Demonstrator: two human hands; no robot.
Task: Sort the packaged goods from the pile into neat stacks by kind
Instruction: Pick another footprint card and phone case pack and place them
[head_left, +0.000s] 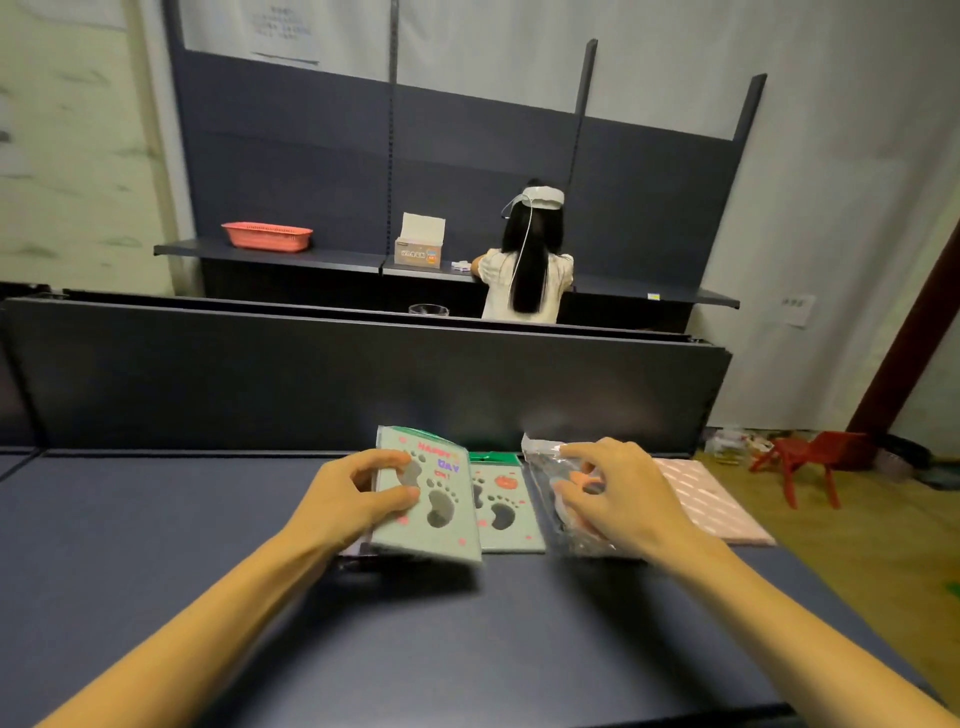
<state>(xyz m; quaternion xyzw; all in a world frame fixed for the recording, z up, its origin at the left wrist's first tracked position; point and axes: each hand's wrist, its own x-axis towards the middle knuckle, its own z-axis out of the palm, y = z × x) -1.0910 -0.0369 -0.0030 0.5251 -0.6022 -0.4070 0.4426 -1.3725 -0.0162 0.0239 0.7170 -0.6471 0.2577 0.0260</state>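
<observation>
Left hand (358, 496): grasping a green footprint card pack (428, 499) by its near-left edge, thumb on the printed face, fingers curled behind. The pack is tilted, its far end raised off the surface (156, 545).

Right hand (608, 499): fingers curled down onto a clear plastic packet (550, 486), pinching it against the surface. The contents show orange and grey through the film; their kind cannot be told.

Between the two hands, flat on the surface, lies a second green card pack (506, 512) of the same footprint design, partly covered by the tilted one. Just beyond the right hand, to its outer side, lies a pink striped packet (711, 499), close to the surface's right edge.

Risks, as judged:
- The grip on the tilted pack is at one edge only. Glossy wrapping may slide through the fingers, and the pack would land askew on its twin rather than squared to it.
- The clear packet is limp and crinkled. Lifted by a pinch of film, it may sag or slip out, and its contents may shift.
- Any sweep of the right forearm outward could push the pink striped packet off the edge to the floor.
- With both hands occupied, neither is free to steady a stack.
</observation>
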